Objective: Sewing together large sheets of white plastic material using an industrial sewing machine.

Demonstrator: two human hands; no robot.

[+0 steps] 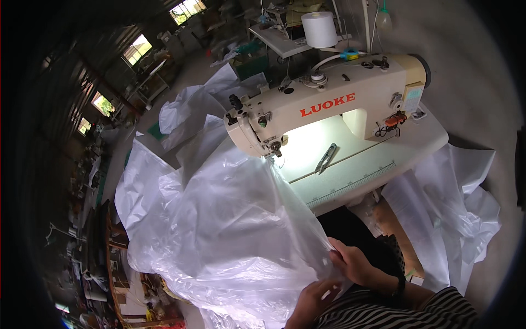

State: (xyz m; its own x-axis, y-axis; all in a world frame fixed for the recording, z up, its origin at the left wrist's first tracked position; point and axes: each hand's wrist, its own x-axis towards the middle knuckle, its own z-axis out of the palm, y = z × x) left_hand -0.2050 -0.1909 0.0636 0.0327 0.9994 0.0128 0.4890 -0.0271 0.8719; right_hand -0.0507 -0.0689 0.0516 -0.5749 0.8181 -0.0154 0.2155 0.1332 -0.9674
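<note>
A large translucent white plastic sheet spreads in loose folds over the left of the sewing machine and hangs toward me. Its right edge runs from under the needle area down to my hands. My right hand pinches that edge between thumb and fingers. Just below and to its left, my left hand is closed on the sheet's near part with curled fingers. On the lit machine bed lies a utility knife, apart from both hands.
More white sheeting hangs down at the right of the machine table. A white thread cone stands behind the machine. At the lower left is a wooden rack with assorted items. Another worktable stands farther back.
</note>
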